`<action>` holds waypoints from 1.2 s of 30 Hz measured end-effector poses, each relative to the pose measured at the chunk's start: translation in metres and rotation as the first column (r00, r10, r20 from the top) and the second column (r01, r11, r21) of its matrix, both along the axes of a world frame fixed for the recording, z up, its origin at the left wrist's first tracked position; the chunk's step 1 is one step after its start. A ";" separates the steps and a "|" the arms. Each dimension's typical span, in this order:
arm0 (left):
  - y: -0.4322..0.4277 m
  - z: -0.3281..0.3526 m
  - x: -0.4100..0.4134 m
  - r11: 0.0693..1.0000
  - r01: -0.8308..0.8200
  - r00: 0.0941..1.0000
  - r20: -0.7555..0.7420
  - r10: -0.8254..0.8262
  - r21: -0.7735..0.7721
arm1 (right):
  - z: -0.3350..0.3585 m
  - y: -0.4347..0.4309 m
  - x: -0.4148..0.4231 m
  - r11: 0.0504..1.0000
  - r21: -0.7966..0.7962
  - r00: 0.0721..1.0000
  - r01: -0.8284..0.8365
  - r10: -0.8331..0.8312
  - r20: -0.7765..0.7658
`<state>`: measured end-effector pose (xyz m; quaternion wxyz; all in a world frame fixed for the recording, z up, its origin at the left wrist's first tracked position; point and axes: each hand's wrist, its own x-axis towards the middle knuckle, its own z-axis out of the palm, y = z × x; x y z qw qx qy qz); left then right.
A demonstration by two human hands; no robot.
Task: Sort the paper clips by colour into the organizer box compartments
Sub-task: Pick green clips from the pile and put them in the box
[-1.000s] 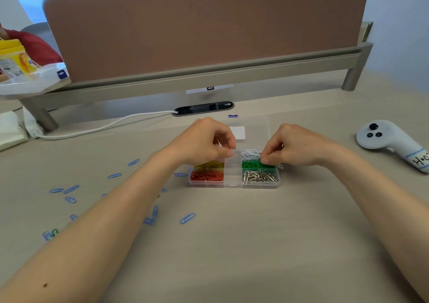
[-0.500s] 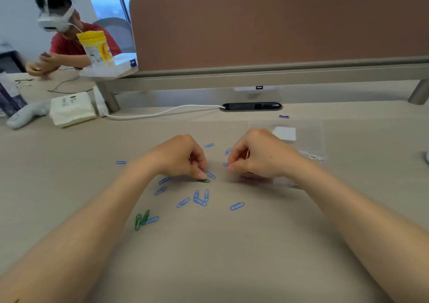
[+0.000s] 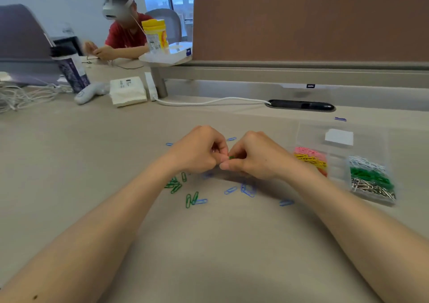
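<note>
- On the bench (image 3: 209, 244), loose green clips (image 3: 174, 184) lie at about eight o'clock from the hands, with blue clips (image 3: 248, 190) scattered toward six.
- The left hand (image 3: 199, 151) is curled, its fingertips meeting the right's.
- Both hands together pinch a green clip (image 3: 231, 157). Most of it is hidden, so its long axis cannot be told.
- The right hand (image 3: 257, 158), also curled, is nearer the box.
- The organizer box (image 3: 336, 163) sits at three o'clock, apart from the hands, its long axis running twelve to six.
- Its green compartment (image 3: 369, 176) is in the right column, between white clips (image 3: 362, 163) and silver clips (image 3: 369, 187). The carry probably goes rightward and suits the right hand.
</note>
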<state>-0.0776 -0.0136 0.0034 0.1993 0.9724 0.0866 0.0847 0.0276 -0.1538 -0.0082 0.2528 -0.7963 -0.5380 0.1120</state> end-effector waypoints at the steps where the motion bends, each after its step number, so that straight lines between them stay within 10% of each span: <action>1: 0.004 0.002 -0.007 1.000 -0.010 1.000 -0.001 0.010 0.008 | 0.001 0.005 -0.005 1.000 -0.002 1.000 -0.026 0.026 -0.008; 30: 0.073 -0.028 -0.086 0.921 -0.387 0.921 0.024 0.388 -0.036 | -0.009 0.046 -0.038 0.949 -0.154 0.962 -0.273 0.267 -0.063; 36: 0.042 -0.025 -0.095 0.959 -0.282 0.945 -0.172 0.279 0.006 | -0.011 0.052 -0.039 0.950 -0.140 0.960 -0.279 0.279 -0.019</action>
